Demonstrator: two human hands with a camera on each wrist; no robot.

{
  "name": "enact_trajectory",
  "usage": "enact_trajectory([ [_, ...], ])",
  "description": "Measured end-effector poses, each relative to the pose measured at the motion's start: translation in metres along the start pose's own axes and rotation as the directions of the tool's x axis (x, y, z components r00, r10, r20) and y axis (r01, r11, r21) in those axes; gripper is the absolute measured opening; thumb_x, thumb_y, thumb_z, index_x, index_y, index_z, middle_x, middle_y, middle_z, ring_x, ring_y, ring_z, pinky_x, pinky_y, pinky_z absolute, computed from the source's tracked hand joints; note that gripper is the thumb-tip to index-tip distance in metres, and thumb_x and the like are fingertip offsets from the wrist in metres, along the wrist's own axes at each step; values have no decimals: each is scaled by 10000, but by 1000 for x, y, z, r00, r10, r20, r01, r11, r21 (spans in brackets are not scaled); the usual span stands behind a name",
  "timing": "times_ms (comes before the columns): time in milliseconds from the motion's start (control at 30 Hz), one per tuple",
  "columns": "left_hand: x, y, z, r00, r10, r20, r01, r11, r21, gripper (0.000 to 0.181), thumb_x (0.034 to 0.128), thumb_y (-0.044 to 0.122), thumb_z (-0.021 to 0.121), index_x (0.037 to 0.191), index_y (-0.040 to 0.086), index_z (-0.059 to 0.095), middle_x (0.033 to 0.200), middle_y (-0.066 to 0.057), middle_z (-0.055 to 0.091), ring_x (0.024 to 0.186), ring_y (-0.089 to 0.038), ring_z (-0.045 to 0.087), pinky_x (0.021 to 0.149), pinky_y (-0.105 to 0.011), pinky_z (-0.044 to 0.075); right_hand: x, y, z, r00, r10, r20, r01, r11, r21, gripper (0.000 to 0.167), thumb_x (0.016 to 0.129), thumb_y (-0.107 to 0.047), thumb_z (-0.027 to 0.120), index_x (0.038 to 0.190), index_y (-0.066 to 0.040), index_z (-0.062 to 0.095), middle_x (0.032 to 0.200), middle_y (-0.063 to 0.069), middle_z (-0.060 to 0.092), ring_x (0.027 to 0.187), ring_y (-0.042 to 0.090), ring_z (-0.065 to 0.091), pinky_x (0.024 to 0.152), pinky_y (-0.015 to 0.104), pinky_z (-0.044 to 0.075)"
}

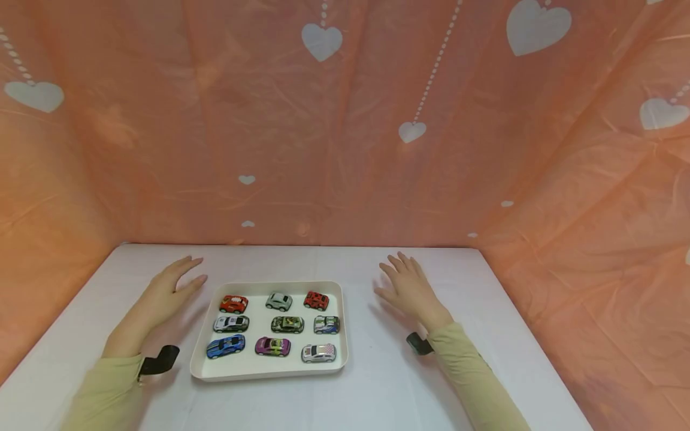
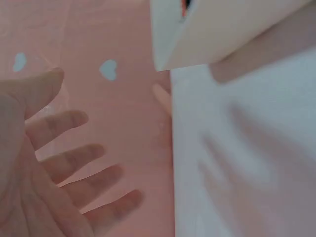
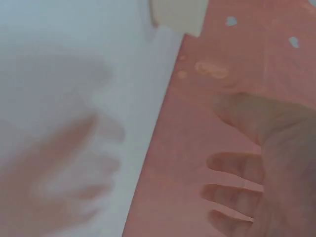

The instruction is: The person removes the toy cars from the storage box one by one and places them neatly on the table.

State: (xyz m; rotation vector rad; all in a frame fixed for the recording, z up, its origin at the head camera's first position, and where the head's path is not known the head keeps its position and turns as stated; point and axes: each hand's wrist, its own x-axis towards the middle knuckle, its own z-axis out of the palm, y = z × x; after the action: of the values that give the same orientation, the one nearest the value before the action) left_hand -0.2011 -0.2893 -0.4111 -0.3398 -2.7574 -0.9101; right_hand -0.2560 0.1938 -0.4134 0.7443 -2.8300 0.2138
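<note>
A white tray (image 1: 266,373) with several small toy cars in three rows lies left of centre on the table. Its back row has a red car (image 1: 233,303), a pale grey car (image 1: 278,301) and another red car. A camouflage car (image 1: 287,324) sits in the middle row; blue (image 1: 226,346) and purple (image 1: 272,346) cars are in front. My left hand (image 1: 164,293) hovers left of the tray, fingers spread, holding nothing. Right of the tray, apart from it, my right hand (image 1: 412,290) is raised with its fingers extended and nothing in it.
White cloth covers the table (image 1: 377,389). Behind it and along both sides hangs an orange curtain (image 1: 350,179) printed with white hearts. Each wrist carries a black camera mount, the left one (image 1: 160,360) near the tray's left side.
</note>
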Motion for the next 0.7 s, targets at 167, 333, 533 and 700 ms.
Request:
enact_trajectory([
  [167,-5,4,-10,999,-33,5,33,996,-77,560,972,253,569,1396,-67,392,1334,-372,415,1130,-561,455,869,-654,385,4,-6,-10,999,10,-37,-3,982,189,585,888,-320,671,1349,2,507,1341,202,511,1251,369,447,1035,483,329],
  [333,-10,7,-19,1000,-26,14,28,988,-150,550,969,207,571,1406,-67,376,1279,-363,476,1078,-522,530,843,-418,497,6,-15,-19,999,49,-16,-40,938,345,621,903,-331,656,1403,-27,449,1352,151,519,1252,312,463,1031,454,347],
  [533,-15,8,-27,997,-12,72,32,957,-289,541,984,153,540,1413,-101,329,1268,-376,476,962,-21,594,711,-186,503,7,-28,-29,999,46,-5,-36,840,542,572,901,-252,670,1384,-25,465,1287,177,559,1173,343,524,966,466,414],
  [700,-19,10,-32,990,-27,135,78,919,-387,540,1006,189,502,1425,-89,303,1303,-327,476,961,97,545,740,-266,534,9,-42,-36,997,68,22,-63,698,713,510,914,-197,654,1363,-21,489,1241,184,587,1141,326,559,968,424,425],
])
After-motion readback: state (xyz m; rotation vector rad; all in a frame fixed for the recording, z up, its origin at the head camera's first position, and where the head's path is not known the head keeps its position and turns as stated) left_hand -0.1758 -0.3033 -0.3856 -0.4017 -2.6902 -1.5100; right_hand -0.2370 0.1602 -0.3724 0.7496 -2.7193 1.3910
